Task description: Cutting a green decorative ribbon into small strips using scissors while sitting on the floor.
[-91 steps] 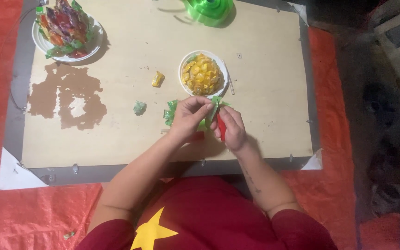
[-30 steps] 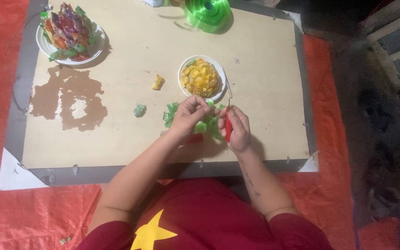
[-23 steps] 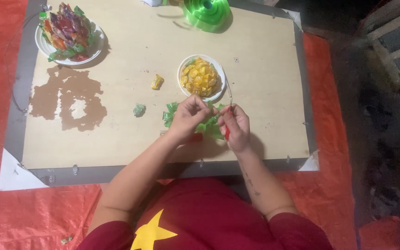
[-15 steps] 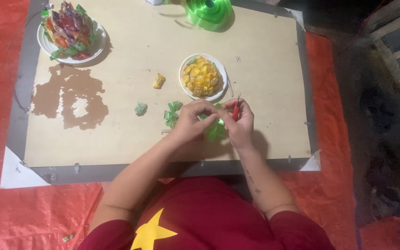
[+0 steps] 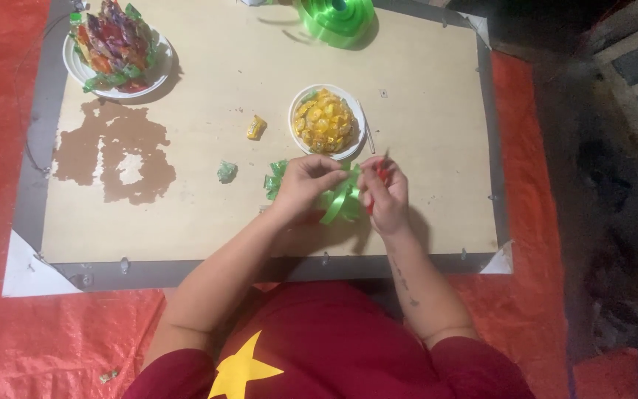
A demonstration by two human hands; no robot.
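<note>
My left hand [image 5: 306,181] pinches a shiny green ribbon loop [image 5: 341,201] just above the board, fingers closed on its top. My right hand [image 5: 385,196] is closed around a small red-handled tool [image 5: 379,176], held against the same ribbon; I cannot tell what kind of tool it is. Both hands meet in front of a white plate [image 5: 354,108] heaped with yellow wrapped candies [image 5: 324,120]. A few green wrapped candies [image 5: 273,179] lie by my left wrist.
A tan board [image 5: 186,214] with a grey frame lies on red sheeting. A plate with a multicoloured candy mound [image 5: 116,46] stands at the far left. A green ribbon roll [image 5: 337,16] sits at the far edge. Loose yellow candy [image 5: 256,127] and green candy [image 5: 227,172] lie between.
My hands have worked the ribbon: the right hand swung the red tool from beside the ribbon up to its top, and the green loop now hangs lower between both hands.
</note>
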